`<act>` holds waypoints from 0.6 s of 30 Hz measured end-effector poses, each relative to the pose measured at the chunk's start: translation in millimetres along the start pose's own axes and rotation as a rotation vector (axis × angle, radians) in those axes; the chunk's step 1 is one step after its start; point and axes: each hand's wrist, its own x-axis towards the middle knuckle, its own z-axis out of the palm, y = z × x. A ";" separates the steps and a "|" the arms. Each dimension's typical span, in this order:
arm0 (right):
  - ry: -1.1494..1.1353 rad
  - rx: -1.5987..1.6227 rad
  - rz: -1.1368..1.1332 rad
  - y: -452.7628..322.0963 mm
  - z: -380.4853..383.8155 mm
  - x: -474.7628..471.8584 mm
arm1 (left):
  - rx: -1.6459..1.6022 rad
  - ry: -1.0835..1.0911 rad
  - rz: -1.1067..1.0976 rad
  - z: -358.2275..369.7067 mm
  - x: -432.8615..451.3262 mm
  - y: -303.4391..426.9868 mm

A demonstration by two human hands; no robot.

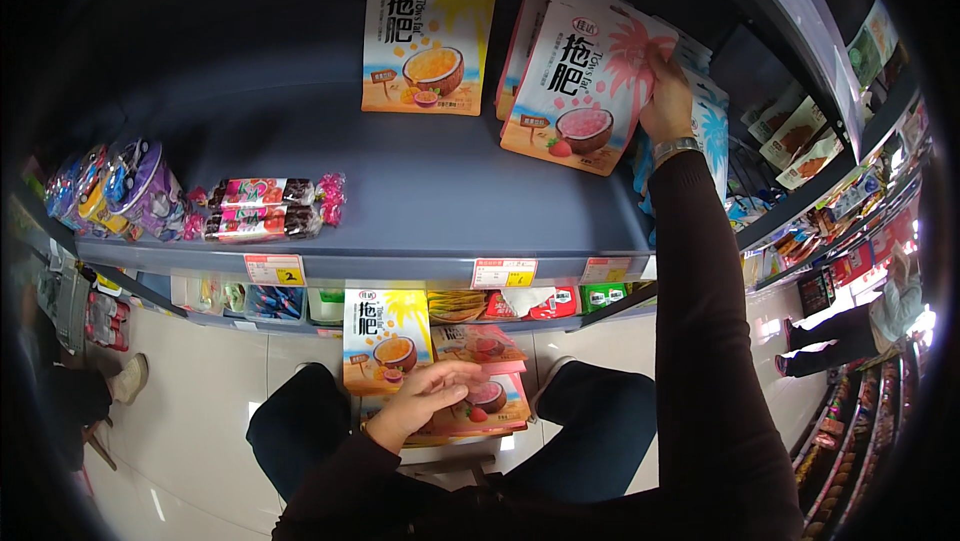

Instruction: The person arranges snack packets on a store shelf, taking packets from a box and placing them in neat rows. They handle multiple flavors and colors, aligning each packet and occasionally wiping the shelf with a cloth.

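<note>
My right hand (670,98) grips the right edge of a pink-and-white pouch (570,76) with a coconut-and-strawberry picture. The pouch tilts against similar pink pouches (517,38) behind it on the shelf, and blue-and-white pouches (712,121) show beyond my wrist. My left hand (435,393) lies loosely over pink pouches (499,410) stacked between my knees, fingers extended; whether it touches them I cannot tell. A yellow-and-white pouch (386,342) with a mango picture sits beside that hand. Its match, another yellow-and-white pouch (427,38), stands upright at the back of the shelf.
The dark grey shelf (450,188) has price tags (504,273) along its front lip. Two wrapped dark rolls (259,209) and purple packages (142,188) stand at its left. A lower shelf (281,323) holds more packets. People are visible at far left and right.
</note>
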 end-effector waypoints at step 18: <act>0.170 -1.164 -0.541 22.2 26.4 16.5 | -0.001 0.031 -0.031 8.4 0.1 11.8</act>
